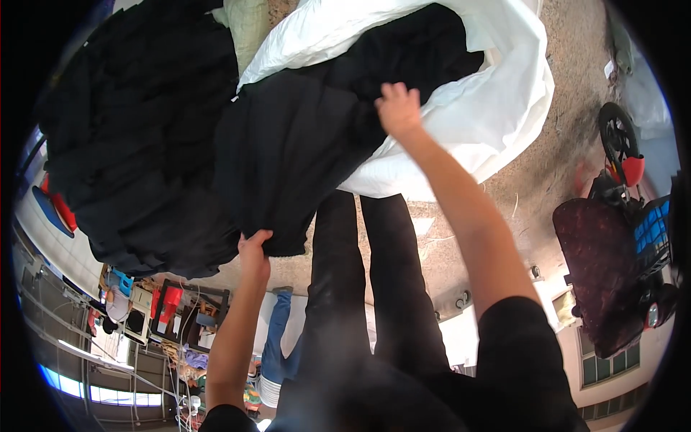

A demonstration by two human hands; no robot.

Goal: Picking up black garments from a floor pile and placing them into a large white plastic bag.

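Observation:
A black garment or cloth (288, 122) stretches from the big black fabric pile (144, 137) on the left to the mouth of a large white sack (497, 108). My left hand (253, 252) pinches the cloth's near edge, fingers closed on it. Over the cloth's right part, beside the sack's rim, my right hand (399, 111) lies with its fingers spread and slightly blurred. More black fabric (425, 47) sits inside the sack. Whether it is one piece with the cloth under my hands, I cannot tell.
A scooter (601, 273) with a dark red cover and a blue basket stands at the right. Behind me, a person in blue jeans (279, 327) and a cluttered rack (191, 313) show at lower left. Concrete floor (522, 187) lies around the sack.

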